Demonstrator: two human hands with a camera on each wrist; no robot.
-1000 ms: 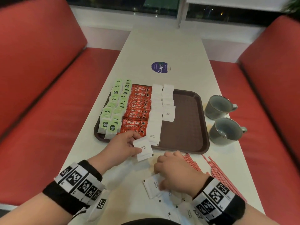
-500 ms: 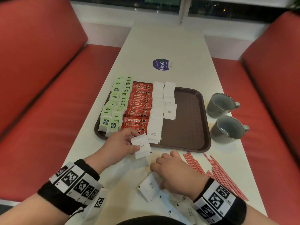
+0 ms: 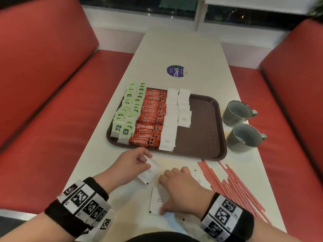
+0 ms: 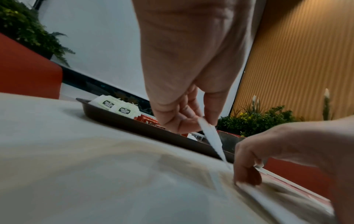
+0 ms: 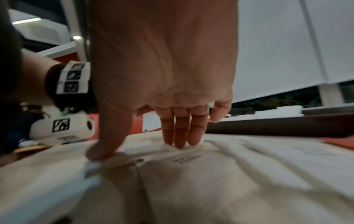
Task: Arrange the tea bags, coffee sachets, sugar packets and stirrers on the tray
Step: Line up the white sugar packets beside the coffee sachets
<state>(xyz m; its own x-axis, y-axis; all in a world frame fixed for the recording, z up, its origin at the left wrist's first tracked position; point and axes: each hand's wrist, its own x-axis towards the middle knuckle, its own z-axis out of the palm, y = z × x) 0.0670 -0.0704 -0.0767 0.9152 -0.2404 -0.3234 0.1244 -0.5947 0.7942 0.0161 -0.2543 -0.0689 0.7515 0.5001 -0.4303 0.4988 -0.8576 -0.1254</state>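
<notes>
My left hand (image 3: 142, 162) pinches a white sugar packet (image 3: 148, 170) just off the tray's near edge; the left wrist view shows the sugar packet (image 4: 211, 136) edge-on, hanging from thumb and forefinger. My right hand (image 3: 164, 193) presses with straight fingers and thumb on another sugar packet (image 3: 157, 200) lying on the table. The brown tray (image 3: 201, 137) holds rows of green tea bags (image 3: 125, 116), red coffee sachets (image 3: 152, 116) and white sugar packets (image 3: 171, 119). Red stirrers (image 3: 232, 187) lie loose on the table at the right.
Two grey mugs (image 3: 236, 112) (image 3: 244, 137) stand right of the tray. More loose sugar packets (image 3: 198, 179) lie beside my right hand. A purple sticker (image 3: 176, 71) sits farther up the white table. Red benches flank both sides.
The right hand has turned its packet on the table from slanted to lengthwise. The left hand keeps its packet, now tilted and closer to the right hand.
</notes>
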